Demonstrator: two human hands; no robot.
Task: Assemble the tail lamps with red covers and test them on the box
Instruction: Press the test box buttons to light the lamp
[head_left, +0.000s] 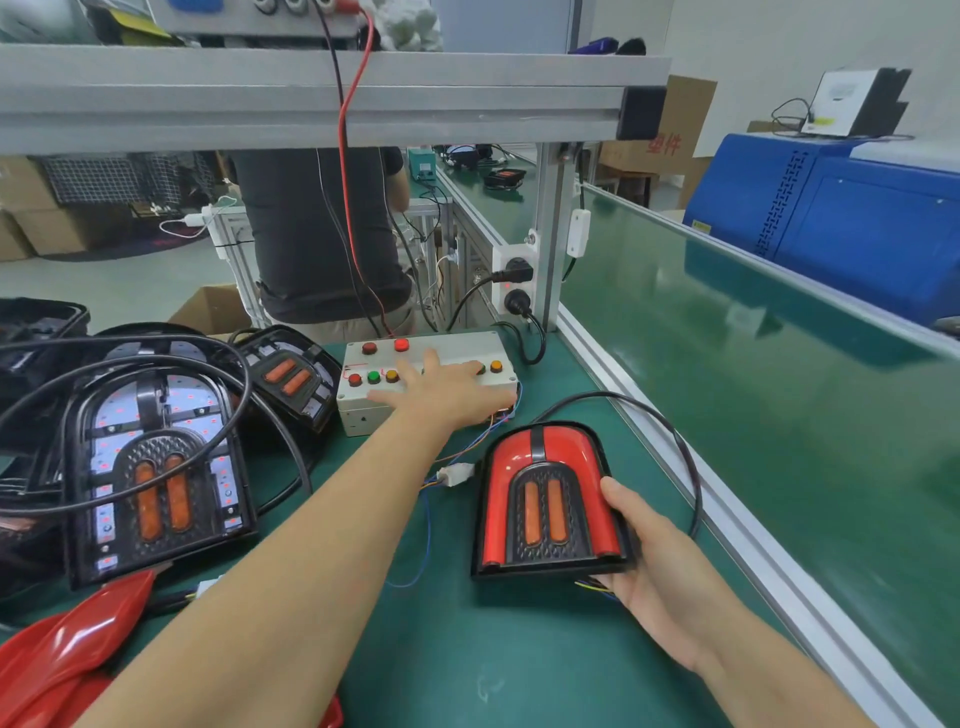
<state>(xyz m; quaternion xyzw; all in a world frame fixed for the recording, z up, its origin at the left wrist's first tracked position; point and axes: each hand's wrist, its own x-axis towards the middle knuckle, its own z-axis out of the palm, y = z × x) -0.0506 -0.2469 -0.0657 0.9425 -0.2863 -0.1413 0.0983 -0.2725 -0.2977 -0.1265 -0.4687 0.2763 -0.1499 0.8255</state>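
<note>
1. The assembled tail lamp (545, 499) lies on the green worktop (467, 649) at the right, just in front of the test box (426, 384). Its glossy red cover arches over a black textured centre with two amber oblong lenses.
2. The right hand (654, 561) grips the lamp's right edge, thumb on top and fingers curled beneath it.
3. The left hand (441, 389) lies flat on the test box with its fingers straight and spread, resting among the buttons.
4. The box is a pale rectangular plastic case topped with round red, green and amber buttons; a red lead and black leads drop to its rear, and thin coloured wires run from its side to a white connector (456, 474).
5. A black cable (675, 447) loops from the lamp towards the worktop's aluminium edge.
6. To the left, uncovered lamps (156, 467) sit in a heap, showing white boards dotted with red lights, tangled with black cables.
7. Loose glossy red covers (67, 644) lie at the near left corner.
8. A shiny green conveyor belt (753, 338) runs along the right.
</note>
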